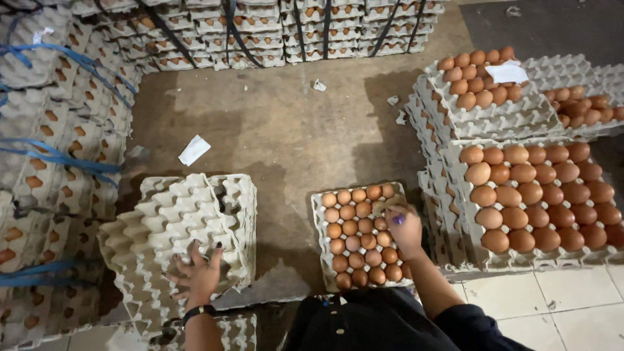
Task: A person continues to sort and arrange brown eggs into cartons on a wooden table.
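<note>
My left hand (197,273) rests with spread fingers on the near edge of a stack of empty grey egg trays (175,227) on the floor at lower left. My right hand (403,227) hovers over the right side of a full tray of brown eggs (359,235) in front of me, fingers curled around a small purple object; whether it touches an egg I cannot tell. A black band sits on my left wrist.
Stacked trays full of brown eggs (536,198) stand at right, with more partly filled stacks (484,81) behind. Strapped bundles of egg trays line the left (52,149) and back (292,29). Paper scraps (194,149) lie on the concrete floor.
</note>
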